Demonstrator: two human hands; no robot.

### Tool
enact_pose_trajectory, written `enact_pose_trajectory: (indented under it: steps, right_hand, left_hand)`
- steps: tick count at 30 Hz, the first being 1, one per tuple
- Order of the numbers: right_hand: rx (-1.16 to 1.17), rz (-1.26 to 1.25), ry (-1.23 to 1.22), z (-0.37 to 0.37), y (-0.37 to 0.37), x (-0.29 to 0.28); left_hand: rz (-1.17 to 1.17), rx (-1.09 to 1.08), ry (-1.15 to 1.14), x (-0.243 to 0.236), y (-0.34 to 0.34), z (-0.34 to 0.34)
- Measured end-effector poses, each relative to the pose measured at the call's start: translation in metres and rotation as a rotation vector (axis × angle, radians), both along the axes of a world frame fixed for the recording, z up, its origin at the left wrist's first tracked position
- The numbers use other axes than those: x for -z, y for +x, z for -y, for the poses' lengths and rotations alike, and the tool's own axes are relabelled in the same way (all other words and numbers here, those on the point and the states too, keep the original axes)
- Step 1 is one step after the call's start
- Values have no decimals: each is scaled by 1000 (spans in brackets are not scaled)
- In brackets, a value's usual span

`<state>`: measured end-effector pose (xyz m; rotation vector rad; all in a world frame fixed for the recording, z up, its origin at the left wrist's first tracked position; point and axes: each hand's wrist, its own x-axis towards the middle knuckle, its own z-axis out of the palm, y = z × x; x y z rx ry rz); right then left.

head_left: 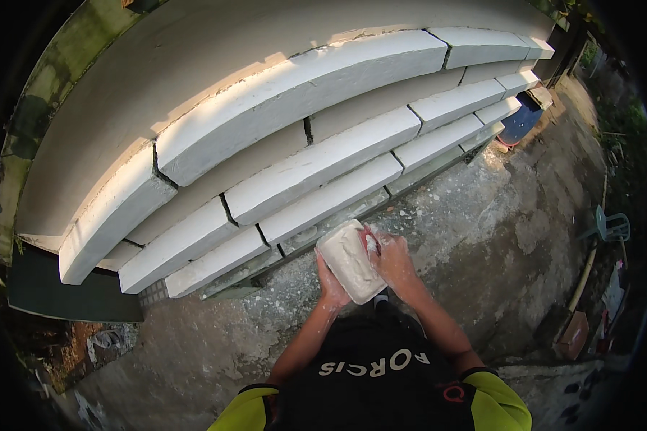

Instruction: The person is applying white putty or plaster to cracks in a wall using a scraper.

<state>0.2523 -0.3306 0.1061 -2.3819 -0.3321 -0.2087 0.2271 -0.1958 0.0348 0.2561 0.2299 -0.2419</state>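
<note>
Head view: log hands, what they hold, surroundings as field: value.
left hand: holds the pale rectangular tray along its left side
right hand: fingers curled at the tray's right side; small reddish item there, kind unclear
tray contents: off-white paste-like material
ahead: long white ledges in tiers, dark gaps between sections
far right: green chair

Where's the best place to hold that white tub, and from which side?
Probably the tub is best held by its long left wall, from the left, as the left hand does: it's oblong, white paste fills its open top, and the right hand is at the opposite side.
</note>
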Motion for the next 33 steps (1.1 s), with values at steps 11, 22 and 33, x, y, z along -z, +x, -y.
enact_pose_trajectory:
  steps: [11, 22, 33]
  right_hand:
    - [-81, -110, 16, -20, -7, 8]
    - [-118, -43, 91, -16, -5, 0]
    - [-95, -105, -86, 12, 10, -21]
  left_hand:
    - [-78, -41, 90, 18, 5, -5]
    - [-68, -33, 55, 14, 4, 2]
    - [3, -9, 31, 2, 7, 6]
